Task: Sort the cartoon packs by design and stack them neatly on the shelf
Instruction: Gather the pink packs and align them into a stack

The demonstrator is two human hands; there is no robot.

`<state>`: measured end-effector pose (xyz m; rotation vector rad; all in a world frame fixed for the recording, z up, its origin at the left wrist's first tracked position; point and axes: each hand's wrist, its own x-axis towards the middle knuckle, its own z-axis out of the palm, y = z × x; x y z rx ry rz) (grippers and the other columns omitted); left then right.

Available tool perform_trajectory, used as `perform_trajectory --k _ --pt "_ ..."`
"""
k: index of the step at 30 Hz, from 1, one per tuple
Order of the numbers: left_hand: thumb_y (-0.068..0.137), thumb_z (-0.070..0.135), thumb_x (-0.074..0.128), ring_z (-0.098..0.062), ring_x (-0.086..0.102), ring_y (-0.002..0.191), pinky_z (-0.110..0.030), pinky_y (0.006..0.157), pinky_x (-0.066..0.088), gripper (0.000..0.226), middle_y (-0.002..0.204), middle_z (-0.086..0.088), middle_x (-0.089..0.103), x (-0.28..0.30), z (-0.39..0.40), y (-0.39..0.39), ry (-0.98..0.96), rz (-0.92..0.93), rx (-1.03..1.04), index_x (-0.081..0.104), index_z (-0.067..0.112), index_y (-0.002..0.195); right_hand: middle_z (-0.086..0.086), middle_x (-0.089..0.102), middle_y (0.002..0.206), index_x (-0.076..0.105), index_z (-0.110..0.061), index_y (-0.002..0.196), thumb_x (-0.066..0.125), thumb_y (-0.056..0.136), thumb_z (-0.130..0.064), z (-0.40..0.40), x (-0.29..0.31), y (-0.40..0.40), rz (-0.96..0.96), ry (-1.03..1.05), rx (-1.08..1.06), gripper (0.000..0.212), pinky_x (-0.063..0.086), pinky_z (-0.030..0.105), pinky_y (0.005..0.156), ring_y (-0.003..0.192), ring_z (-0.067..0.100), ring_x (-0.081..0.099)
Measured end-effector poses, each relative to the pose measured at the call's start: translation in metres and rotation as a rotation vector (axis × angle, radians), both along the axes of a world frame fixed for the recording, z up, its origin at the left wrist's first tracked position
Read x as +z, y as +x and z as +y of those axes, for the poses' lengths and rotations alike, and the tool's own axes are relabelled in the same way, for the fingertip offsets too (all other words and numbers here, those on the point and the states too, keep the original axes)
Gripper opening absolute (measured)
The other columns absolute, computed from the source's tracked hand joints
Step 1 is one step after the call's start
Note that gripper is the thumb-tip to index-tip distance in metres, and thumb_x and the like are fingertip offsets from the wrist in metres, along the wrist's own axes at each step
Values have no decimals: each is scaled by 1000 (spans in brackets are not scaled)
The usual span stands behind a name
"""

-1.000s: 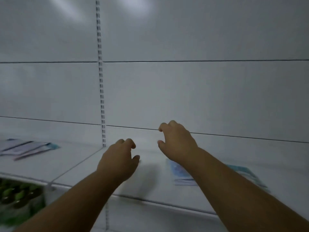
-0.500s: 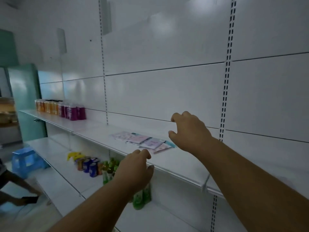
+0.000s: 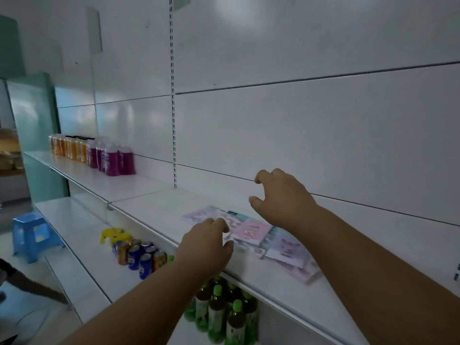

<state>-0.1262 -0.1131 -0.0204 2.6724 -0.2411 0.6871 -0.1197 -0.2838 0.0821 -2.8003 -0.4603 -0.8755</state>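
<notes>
Several flat cartoon packs lie spread in a loose row on the white shelf (image 3: 154,207). A pale mint pack (image 3: 206,215) is at the left, a pink pack (image 3: 252,230) in the middle, and a lilac pack (image 3: 286,247) on the right over further pink ones (image 3: 306,273). My left hand (image 3: 205,245) hovers over the row's near edge with fingers loosely curled, holding nothing. Higher up, my right hand (image 3: 281,197) hangs above the packs' right half with its fingers bent downward, also holding nothing.
Orange and purple bottles (image 3: 99,155) stand at the shelf's far left. The lower shelf carries drink cans (image 3: 139,255), a yellow item (image 3: 113,234) and green-capped bottles (image 3: 224,312). A blue stool (image 3: 29,232) and a person's leg (image 3: 29,285) are on the floor at left.
My view has swung left along the shelf and drawn closer to the spread packs. Both hands now hang over the packs, still holding nothing.
</notes>
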Motion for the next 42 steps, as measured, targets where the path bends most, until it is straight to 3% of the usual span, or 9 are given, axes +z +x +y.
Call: perform_trajectory --k 7,12,17,24,28,31,35,39,42 --pt "87 42 55 -16 57 97 -30 83 48 31 109 4 62 -9 48 108 5 -18 -184 58 27 113 5 57 114 49 -23 124 53 87 -43 52 -26 60 20 31 -158 42 49 38 82 98 24 55" --pt "87 42 54 -20 59 94 -37 83 54 28 107 0 65 -3 62 171 41 -2 -290 58 25 110 5 57 115 49 -23 126 54 87 -44 85 -25 77 19 26 -340 44 50 40 83 100 25 55" --pt "87 35 50 -24 54 98 -33 72 39 25 109 -3 62 -7 83 205 300 -10 -293 52 22 108 5 57 113 50 -23 125 53 88 -45 110 -27 82 42 29 -483 44 48 39 84 100 26 55" --pt "84 62 39 -25 54 105 -38 79 39 51 116 -4 61 -15 104 215 387 124 -196 49 23 115 5 56 117 50 -22 125 53 88 -45 130 -36 86 101 39 -595 44 47 39 87 104 25 54" --pt "72 68 59 -27 54 106 -37 82 45 69 117 -10 56 -5 107 222 205 268 -226 45 19 118 5 56 114 50 -22 124 53 88 -45 135 -40 92 113 32 -631 43 47 39 85 101 25 54" --pt "63 56 76 -29 56 105 -35 83 47 74 115 -13 56 4 113 227 73 279 -278 42 15 114 5 57 112 51 -22 123 54 87 -44 136 -46 95 104 35 -646 43 48 39 84 99 25 55" --pt "75 27 77 -25 61 86 -30 68 44 49 105 -11 66 13 124 232 -284 240 -390 45 12 108 6 57 110 52 -20 118 54 88 -43 126 -63 94 157 11 -699 38 48 37 81 94 24 55" --pt "88 28 64 -21 64 80 -34 69 53 20 97 -7 68 28 123 218 -622 147 -529 57 14 100 9 56 112 55 -18 114 53 89 -37 111 -75 93 310 -10 -810 32 46 36 82 99 27 55" --pt "91 28 62 -21 71 79 -45 72 60 8 95 0 72 43 120 198 -920 252 -703 62 22 97 10 56 112 58 -15 111 50 88 -39 106 -83 92 416 -25 -874 35 45 37 83 100 27 53"
